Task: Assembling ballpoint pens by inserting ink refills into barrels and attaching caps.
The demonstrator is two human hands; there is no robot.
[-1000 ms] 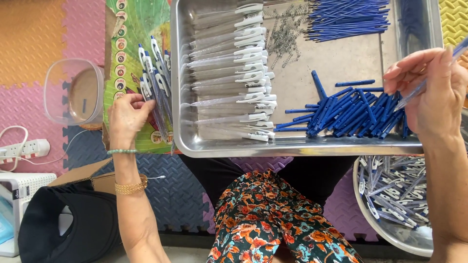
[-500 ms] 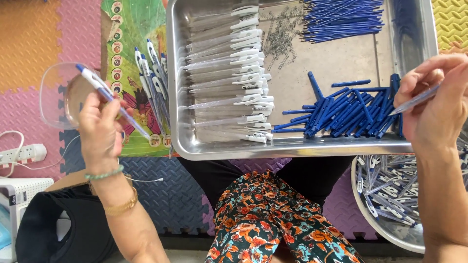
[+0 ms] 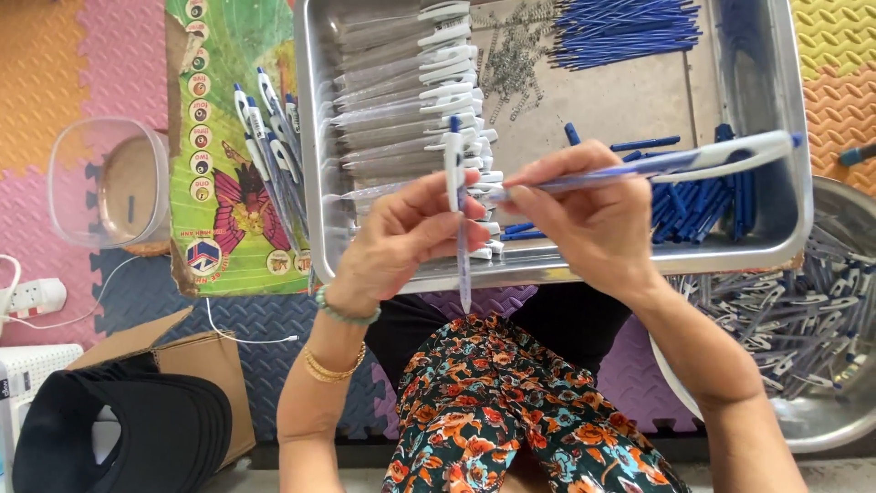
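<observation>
My left hand [image 3: 401, 239] gripped a pen [image 3: 455, 210] upright, blue end up and tip pointing down over my lap, right in front of the steel tray's [image 3: 315, 137] near rim. My right hand [image 3: 584, 219] pinched a second pen [image 3: 666, 164] lying almost level, its front end meeting the upright one between my fingers and its white clip reaching out to the right over the tray. Both hands were closed on their pens, touching each other. Behind them in the tray lay a row of clear barrels [image 3: 401, 82], a scatter of springs [image 3: 511, 55], and blue refills [image 3: 620, 23]. Finished pens [image 3: 269, 137] rested on the green board [image 3: 219, 110] to the left; a bowl [image 3: 821, 319] of pens sat on the right.
</observation>
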